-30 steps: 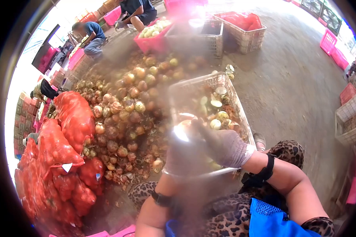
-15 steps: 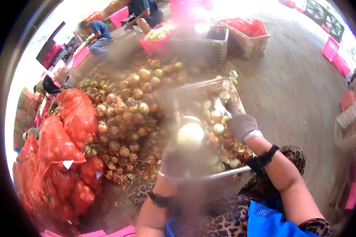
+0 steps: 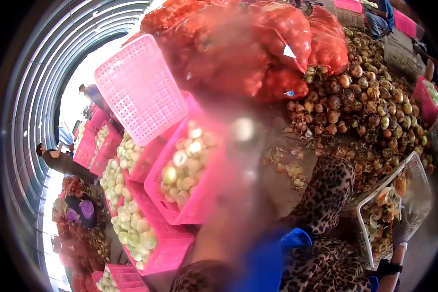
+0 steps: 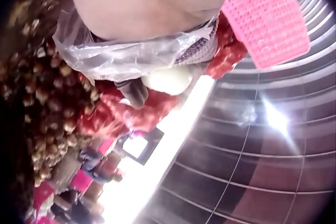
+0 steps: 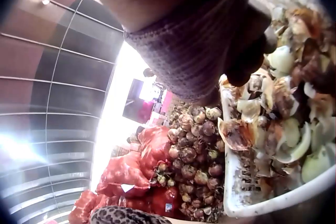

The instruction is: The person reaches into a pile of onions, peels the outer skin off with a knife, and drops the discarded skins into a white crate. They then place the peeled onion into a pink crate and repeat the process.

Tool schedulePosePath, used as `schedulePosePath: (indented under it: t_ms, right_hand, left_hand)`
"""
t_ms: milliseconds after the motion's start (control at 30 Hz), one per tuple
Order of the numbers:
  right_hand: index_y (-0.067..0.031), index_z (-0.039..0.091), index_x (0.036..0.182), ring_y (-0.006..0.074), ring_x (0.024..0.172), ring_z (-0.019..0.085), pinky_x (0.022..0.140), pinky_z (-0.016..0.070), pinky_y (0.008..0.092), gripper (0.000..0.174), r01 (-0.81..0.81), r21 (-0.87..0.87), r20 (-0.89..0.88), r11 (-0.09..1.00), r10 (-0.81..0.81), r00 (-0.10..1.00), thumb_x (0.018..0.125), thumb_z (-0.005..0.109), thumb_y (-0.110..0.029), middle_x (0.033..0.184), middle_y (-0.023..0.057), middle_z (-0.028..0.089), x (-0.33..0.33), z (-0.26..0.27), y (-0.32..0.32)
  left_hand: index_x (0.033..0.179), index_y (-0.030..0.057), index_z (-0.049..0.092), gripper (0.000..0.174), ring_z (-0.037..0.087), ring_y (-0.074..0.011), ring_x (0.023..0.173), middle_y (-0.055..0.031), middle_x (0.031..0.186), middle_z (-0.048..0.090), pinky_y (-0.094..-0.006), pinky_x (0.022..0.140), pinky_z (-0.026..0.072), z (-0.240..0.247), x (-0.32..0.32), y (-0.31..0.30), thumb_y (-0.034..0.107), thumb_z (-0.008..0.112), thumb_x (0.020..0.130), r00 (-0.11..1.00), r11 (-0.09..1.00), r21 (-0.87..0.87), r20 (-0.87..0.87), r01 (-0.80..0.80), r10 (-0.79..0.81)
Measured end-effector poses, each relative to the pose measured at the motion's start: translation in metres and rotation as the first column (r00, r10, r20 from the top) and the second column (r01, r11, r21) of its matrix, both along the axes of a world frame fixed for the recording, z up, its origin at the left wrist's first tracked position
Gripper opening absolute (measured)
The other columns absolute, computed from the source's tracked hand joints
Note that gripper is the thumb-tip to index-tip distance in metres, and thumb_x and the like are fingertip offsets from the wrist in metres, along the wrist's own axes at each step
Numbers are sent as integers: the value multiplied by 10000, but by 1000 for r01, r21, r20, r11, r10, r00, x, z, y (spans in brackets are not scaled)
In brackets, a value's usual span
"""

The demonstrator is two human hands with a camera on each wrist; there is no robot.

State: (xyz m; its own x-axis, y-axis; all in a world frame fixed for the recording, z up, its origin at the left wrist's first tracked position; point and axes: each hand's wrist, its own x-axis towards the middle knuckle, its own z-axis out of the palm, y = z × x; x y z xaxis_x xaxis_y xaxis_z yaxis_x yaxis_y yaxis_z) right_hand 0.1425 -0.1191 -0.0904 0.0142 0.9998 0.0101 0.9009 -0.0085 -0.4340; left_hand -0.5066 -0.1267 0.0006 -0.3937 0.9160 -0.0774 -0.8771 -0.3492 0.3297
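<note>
A peeled onion (image 4: pixel 169 79) sits in the gloved left hand (image 4: pixel 134 94), whose fingers hold it. In the head view a blurred smear covers much of that hand, and the onion (image 3: pixel 243 129) shows as a pale round spot near the pink crate of peeled onions (image 3: pixel 168 207). The gloved right hand (image 3: pixel 400 232) is over the white basket (image 3: pixel 365 233) of onion skins and scraps. Its fingers (image 5: pixel 247 69) are curled in the right wrist view. A thin pale blade, like a small knife's (image 3: pixel 402 203), juts from that hand.
Pink crates of peeled onions (image 3: pixel 168 248) stand at the left, one holding up a tilted pink crate (image 3: pixel 141 90). Red mesh sacks (image 3: pixel 277 44) lie ahead. A heap of unpeeled onions (image 3: pixel 370 107) covers the floor at right. Other people (image 3: pixel 65 160) are in the background.
The head view has swung left, toward the pink crates. The left hand has carried the peeled onion from above the white basket toward them. The right hand stays at the basket.
</note>
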Motion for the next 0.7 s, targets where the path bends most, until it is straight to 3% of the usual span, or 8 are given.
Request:
schedulePosePath:
  t_ms: [67,200,333,367,500,600,633,700]
  right_hand:
    - [-99,468,1368,354,1244,484,1031,377,391,577,167,-171,-48,971,-177,983,809,610,-105,1319,203,534,-25,25,-1]
    - [-79,471,1364,354,1156,525,984,395,406,614,106,40,165,994,-111,980,770,625,-100,1233,234,557,-42,53,1]
    - [-77,527,1278,321,835,632,770,491,384,499,202,-7,-58,979,-202,978,793,622,-151,971,210,650,-25,68,-1]
    - [-70,534,1270,288,809,622,764,490,365,489,288,-79,-143,954,-297,944,792,614,-136,958,200,650,-21,73,-2]
    - [-58,545,1268,193,760,584,744,485,312,479,407,-144,-218,902,-430,876,792,583,-98,913,179,642,-16,75,10]
    - [-62,540,1284,186,738,584,724,485,312,502,499,-263,-140,826,-545,827,784,585,-81,868,177,641,12,30,6]
    - [-74,542,1293,183,703,582,696,486,312,516,469,-268,-114,842,-511,852,778,587,-62,817,167,636,5,38,11]
    - [-74,541,1293,180,676,580,676,486,313,521,479,-370,-46,796,-531,846,774,584,-50,801,168,633,-11,55,29]
  left_hand:
    - [1130,13,582,486,630,-261,991,-157,1148,630,-417,924,484,-24,-59,-35,395,652,838,976,979,3,79,-206,205]
    - [1012,-29,645,473,672,-271,861,-156,942,692,-396,820,558,-79,-107,-63,419,551,894,922,916,-161,70,-367,381]
    - [712,99,592,258,466,-132,567,-16,626,529,-274,568,423,-81,-12,30,271,553,900,992,919,-388,-125,-72,25]
    - [632,150,470,311,319,-117,521,16,576,373,-282,508,303,-125,-15,59,279,561,899,922,970,-77,-302,230,-242]
    - [894,98,589,133,541,-180,633,-32,721,551,-291,577,457,-171,104,176,228,610,872,859,635,-759,-221,147,-463]
    - [1078,78,601,219,608,-169,656,-48,816,614,-300,518,488,-243,169,248,196,632,896,317,660,-743,-604,107,-732]
    - [1140,75,627,341,644,-255,852,-107,928,682,-358,742,505,-279,184,273,272,626,861,50,638,-769,-636,42,-770]
    - [1176,49,601,424,639,-325,925,-171,1005,670,-374,796,502,-301,222,314,289,649,831,-382,732,-682,-676,0,-630]
